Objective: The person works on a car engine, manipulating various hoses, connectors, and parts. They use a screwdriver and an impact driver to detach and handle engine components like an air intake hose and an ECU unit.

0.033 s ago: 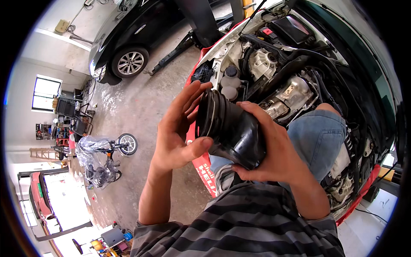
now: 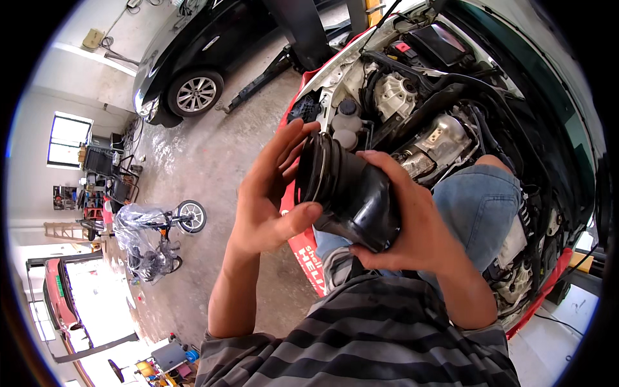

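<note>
A black air intake duct [image 2: 361, 200], apparently plastic or rubber, is held above my lap with its round, ringed end toward the left. My right hand [image 2: 419, 226] grips its bulky right end, thumb along the lower side and fingers over the top. At the ringed collar, my left hand [image 2: 261, 200] curves around the rim, thumb at the lower edge and fingertips at the upper edge. The palm stands off from the opening. What lies inside the duct cannot be made out.
An uncovered engine bay [image 2: 445, 135] surrounds me to the right, under a raised hood [image 2: 548, 84]. Reservoirs [image 2: 347, 119] stand beyond the duct. A red fender cover [image 2: 303, 255] lines the bodywork. Farther left are a black car [image 2: 213, 45], a lift arm [image 2: 261, 84] and a plastic-wrapped two-wheeler [image 2: 148, 238].
</note>
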A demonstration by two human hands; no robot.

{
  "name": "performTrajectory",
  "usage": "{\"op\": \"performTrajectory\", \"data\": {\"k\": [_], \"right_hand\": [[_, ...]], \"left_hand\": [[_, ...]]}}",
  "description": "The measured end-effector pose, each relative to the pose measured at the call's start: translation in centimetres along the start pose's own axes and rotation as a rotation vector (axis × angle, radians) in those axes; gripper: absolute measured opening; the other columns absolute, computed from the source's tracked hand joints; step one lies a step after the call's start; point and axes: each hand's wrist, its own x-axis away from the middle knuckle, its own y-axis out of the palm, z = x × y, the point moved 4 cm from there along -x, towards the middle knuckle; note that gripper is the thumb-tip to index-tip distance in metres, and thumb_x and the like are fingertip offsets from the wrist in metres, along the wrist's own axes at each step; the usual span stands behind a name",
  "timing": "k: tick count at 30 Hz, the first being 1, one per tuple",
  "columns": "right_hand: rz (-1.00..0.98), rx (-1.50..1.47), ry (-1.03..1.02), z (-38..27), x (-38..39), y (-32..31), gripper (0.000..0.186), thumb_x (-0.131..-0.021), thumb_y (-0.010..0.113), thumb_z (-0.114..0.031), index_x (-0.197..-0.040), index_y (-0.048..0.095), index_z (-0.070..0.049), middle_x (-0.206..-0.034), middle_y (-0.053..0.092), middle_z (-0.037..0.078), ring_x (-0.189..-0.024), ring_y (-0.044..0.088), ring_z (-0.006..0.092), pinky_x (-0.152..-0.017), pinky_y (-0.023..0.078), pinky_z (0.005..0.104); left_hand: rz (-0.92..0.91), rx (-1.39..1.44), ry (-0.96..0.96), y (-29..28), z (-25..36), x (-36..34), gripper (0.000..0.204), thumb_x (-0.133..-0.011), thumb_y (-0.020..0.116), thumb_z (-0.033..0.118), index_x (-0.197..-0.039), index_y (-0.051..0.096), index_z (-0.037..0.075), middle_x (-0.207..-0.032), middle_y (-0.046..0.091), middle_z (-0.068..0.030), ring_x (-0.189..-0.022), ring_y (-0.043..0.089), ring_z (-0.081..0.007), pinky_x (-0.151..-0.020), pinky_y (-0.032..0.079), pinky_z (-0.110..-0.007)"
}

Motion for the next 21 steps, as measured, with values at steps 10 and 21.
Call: {"op": "performTrajectory", "data": {"k": [10,21], "right_hand": [[0.111,-0.404,0.066,2.0,-2.6,-5.8,0.102,-0.059,0.083,-0.022,-0.146,0.033,-0.004,-0.127,0.054,0.014,-0.117,0.055,0.024,-0.099,0.043,0.0349],[0.314,-0.583,0.126,0.3,-2.5,-8.4,0.102,-0.063,0.084,-0.027,-0.144,0.03,0.002,-0.128,0.053,0.013,-0.117,0.054,0.0199,-0.098,0.044,0.0334]], "left_hand": [[-0.025,0.182,0.111,2.5,-1.3,-4.8,0.126,-0.066,0.09,0.035,-0.153,0.009,-0.003,-0.156,0.023,-0.0253,-0.143,0.031,-0.0314,-0.115,0.027,-0.042],[0.043,0.403,0.134,7.0,0.6,-7.5,0.099,-0.081,0.08,0.018,-0.151,0.014,-0.008,-0.151,0.031,-0.0249,-0.137,0.039,-0.0293,-0.113,0.033,-0.04]]}}
